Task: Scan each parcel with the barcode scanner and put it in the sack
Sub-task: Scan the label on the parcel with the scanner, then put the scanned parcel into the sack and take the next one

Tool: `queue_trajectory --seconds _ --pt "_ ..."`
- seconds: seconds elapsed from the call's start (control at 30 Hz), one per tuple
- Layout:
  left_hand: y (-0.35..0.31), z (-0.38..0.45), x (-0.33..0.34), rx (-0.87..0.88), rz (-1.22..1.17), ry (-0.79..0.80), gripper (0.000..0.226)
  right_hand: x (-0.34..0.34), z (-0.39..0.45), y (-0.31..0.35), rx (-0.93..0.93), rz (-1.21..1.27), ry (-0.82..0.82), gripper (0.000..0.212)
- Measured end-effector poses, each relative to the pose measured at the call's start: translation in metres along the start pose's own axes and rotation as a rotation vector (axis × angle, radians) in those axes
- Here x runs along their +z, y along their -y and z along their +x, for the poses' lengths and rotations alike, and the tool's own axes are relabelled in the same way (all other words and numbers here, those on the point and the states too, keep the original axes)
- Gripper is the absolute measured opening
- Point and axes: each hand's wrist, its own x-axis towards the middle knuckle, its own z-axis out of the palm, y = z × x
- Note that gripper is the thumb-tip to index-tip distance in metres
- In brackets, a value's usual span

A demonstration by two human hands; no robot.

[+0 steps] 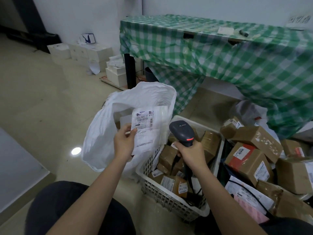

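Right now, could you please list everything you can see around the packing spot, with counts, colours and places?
Flat parcel: one, white with a printed label, held up in front of the sack's mouth.
Sack: one, white, open, on the floor left of the basket.
Barcode scanner: one, dark grey with a red light, above the basket.
Basket: one, white lattice plastic, holding many small brown boxes.
Loose parcels: many, mostly brown cardboard, piled right of the basket.
Table: one, under a green-and-white checked cloth, behind.
White boxes: several, stacked by the far wall.
Hands: left pinches the flat parcel; right grips the scanner's handle.
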Motion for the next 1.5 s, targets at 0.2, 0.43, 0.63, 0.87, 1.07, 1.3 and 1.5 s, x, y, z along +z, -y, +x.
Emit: queue_trajectory --seconds 0.2,0.43,0.63,0.87,1.07,1.3,1.5 --pt "-0.012 0.061 -0.029 0.293 0.367 -0.194 0.022 0.027 0.036 -0.003 0.073 0.007 -0.070 0.010" --pt "0.029 0.127 -0.002 0.106 0.819 0.244 0.042 0.035 0.069 -0.009 0.180 0.061 -0.053 0.015" --pt "0.026 0.084 0.048 0.207 0.513 0.248 0.032 -0.004 0.067 -0.039 0.273 0.065 -0.071 0.016" --pt "0.058 0.011 0.122 0.082 0.430 0.530 0.023 -0.044 0.063 -0.082 0.350 0.057 -0.136 0.008" --pt "0.143 0.002 0.169 -0.121 0.702 0.704 0.053 -0.049 0.076 -0.127 0.410 0.047 -0.125 0.008" --pt "0.192 0.013 0.207 -0.197 1.067 0.635 0.078 -0.030 0.120 -0.162 0.470 0.025 -0.055 0.009" --pt "0.224 0.018 0.229 -0.297 1.008 0.595 0.075 -0.028 0.140 -0.180 0.456 -0.020 -0.057 0.010"
